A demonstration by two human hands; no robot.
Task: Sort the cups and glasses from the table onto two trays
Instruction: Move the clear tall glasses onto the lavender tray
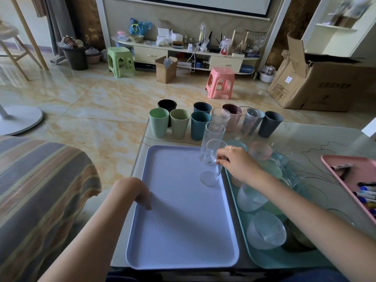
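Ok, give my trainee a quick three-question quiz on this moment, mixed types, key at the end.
1. True or false: the lavender tray holds several coloured cups.
2. Which of the hands grips the tall clear glass? A) left B) right C) neither
3. Fill in: the left hand rests on the lavender tray's ____ edge.

Key: 1. false, only the tall clear glass stands on it. 2. B, the right hand. 3. left.
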